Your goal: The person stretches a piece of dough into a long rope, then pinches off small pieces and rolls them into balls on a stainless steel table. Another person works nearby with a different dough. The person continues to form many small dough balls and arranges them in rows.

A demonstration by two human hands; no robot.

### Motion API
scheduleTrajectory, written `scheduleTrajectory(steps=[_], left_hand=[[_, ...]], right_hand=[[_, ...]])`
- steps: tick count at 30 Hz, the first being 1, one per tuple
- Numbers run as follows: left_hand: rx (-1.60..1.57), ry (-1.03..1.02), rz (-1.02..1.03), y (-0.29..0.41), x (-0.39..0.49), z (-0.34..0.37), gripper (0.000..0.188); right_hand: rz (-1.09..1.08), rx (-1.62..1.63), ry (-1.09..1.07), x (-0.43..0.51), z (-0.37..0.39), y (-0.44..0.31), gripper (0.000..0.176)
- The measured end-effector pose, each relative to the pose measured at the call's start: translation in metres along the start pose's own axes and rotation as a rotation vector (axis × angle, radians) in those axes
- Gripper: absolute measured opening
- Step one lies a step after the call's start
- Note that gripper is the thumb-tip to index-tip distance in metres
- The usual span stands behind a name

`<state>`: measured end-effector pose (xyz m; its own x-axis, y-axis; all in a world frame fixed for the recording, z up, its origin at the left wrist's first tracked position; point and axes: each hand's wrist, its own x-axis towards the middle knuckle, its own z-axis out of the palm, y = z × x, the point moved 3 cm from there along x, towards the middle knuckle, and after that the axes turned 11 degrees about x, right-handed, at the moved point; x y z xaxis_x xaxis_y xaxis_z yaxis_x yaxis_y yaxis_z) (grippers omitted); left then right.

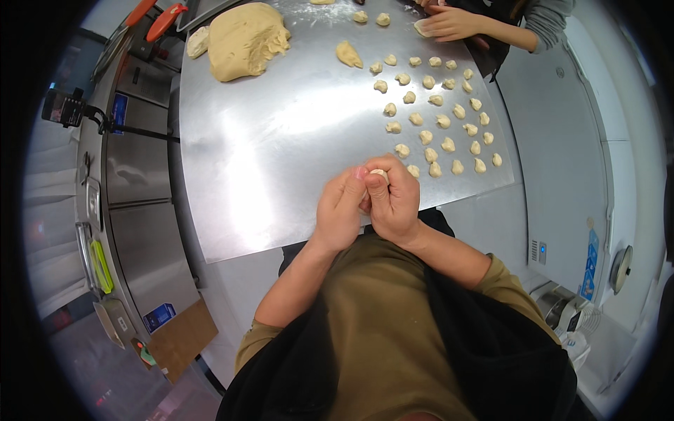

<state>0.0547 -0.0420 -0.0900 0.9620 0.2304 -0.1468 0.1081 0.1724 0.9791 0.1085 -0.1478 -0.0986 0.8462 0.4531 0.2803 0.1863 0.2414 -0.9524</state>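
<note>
My left hand (pixel 342 202) and my right hand (pixel 394 197) are pressed together above the near edge of the steel table (pixel 295 158). Between the thumbs and curled fingers a pale dough piece (pixel 378 174) shows; the palms hide the rest of it. Just beyond and to the right, several small dough balls (pixel 443 121) lie in loose rows. A flattened, longer dough strip (pixel 348 54) rests farther back. At the far left of the table sits a large yellow dough mass (pixel 245 42), its right side torn and rough.
Across the table at the far right, another person's hand (pixel 454 23) presses on a dough piece. A phone on a stand (pixel 64 108) leans in at the left beside steel cabinets (pixel 139 163). A white chest-like appliance (pixel 558 147) stands right of the table.
</note>
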Motion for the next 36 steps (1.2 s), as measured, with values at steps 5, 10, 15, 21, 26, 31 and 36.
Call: scheduleTrajectory(steps=[5, 10, 15, 21, 26, 31, 36], left_hand=[[0.086, -0.003, 0.125, 0.009, -0.010, -0.007, 0.042], [0.103, -0.055, 0.272, 0.011, -0.006, -0.033, 0.039], [0.180, 0.114, -0.054, -0.016, 0.010, -0.057, 0.029], [0.275, 0.104, -0.148, -0.030, 0.010, -0.061, 0.022], [0.230, 0.102, -0.128, -0.028, 0.014, -0.053, 0.018], [0.329, -0.071, -0.119, -0.023, 0.009, -0.043, 0.040], [0.145, -0.074, -0.002, -0.014, 0.004, -0.029, 0.048]], right_hand=[[-0.248, -0.129, -0.104, 0.015, 0.003, -0.014, 0.020], [-0.274, -0.457, -0.008, 0.092, -0.029, -0.005, 0.012], [-0.593, -0.699, -0.001, 0.120, -0.022, -0.023, 0.027], [-0.131, -0.364, -0.420, 0.062, -0.004, -0.014, 0.037], [0.065, -0.373, -0.485, 0.036, -0.023, 0.009, 0.032], [0.378, 0.190, -0.287, 0.035, -0.022, 0.021, 0.025], [0.021, 0.019, -0.280, 0.032, -0.009, 0.016, 0.030]])
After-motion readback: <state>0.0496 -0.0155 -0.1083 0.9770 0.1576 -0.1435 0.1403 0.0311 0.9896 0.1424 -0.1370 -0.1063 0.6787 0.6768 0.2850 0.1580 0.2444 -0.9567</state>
